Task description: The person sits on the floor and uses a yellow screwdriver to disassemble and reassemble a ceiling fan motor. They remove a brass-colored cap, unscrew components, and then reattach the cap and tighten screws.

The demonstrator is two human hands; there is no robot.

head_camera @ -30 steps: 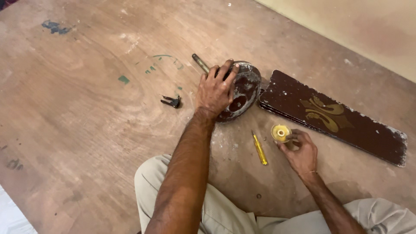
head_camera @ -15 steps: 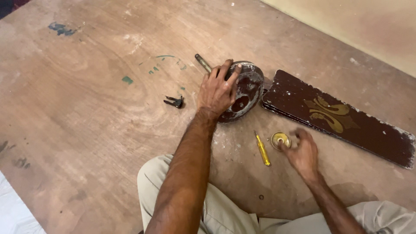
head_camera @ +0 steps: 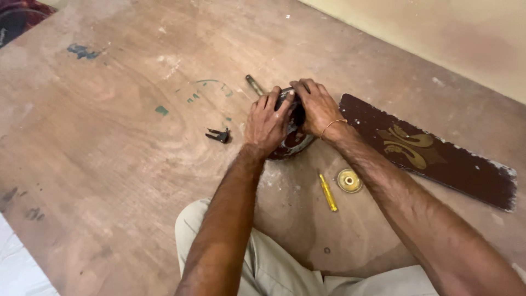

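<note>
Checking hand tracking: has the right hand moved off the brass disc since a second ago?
Yes. The right hand has left the brass disc beside the yellow screwdriver and gone up-left onto the round dark housing.

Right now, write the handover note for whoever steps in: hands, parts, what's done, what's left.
Left hand: gripping the left side of the dark round motor housing on the floor.
Right hand: on the housing's top right, fingers curled over it.
Brown fan blade: flat on the floor, right of the housing.
Brass cap and yellow screwdriver: loose on the floor, near the right forearm, in neither hand.
Small black clip: left of the housing.
Done: cap set down.
Left: cap not fitted; blade looks unattached.
</note>
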